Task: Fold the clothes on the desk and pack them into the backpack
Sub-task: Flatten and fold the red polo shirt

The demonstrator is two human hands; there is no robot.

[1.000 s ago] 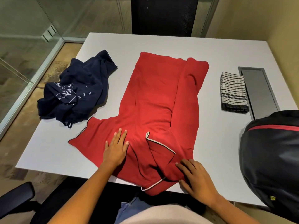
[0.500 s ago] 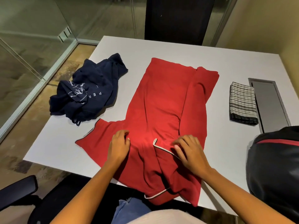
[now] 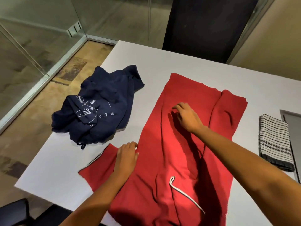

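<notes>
Left hand (image 3: 127,156) lies on the red shirt (image 3: 162,160) where the left sleeve meets the body. Knuckles are bent and fingertips are down at the cloth's edge; cannot tell whether it pinches or only presses. Right hand (image 3: 187,116) is out over the middle of the shirt, fingers loosely spread and slightly bent, holding nothing. A dark shadow sits under the palm.

Red shirt: soft matte knit, spread lengthwise on the white desk (image 3: 162,59), near end draped over the near edge. Its right side is folded inward as a long band (image 3: 228,119) with a rounded crease. The left sleeve lies flat, pointing left. Thin white piping (image 3: 184,194) curves across the near part. Shallow wrinkles run down the centre.

Left of it, just apart: a navy sweatshirt (image 3: 101,111), crumpled in a heap, white line print and the letters "PER" showing, a cord loop (image 3: 83,145) at its near edge.

Right of the shirt, apart: a folded striped cloth (image 3: 275,141), white with thin dark lines, a tidy rectangle in several layers. Just beyond it a grey panel (image 3: 293,121) is set flush in the desktop, cut off by the frame; what is under it is not visible.

Around: black chair back (image 3: 206,25) at the far desk edge, glass partition (image 3: 40,38) to the left, black armrest (image 3: 14,212) in the near left corner. The right forearm crosses the folded band and hides part of it.
</notes>
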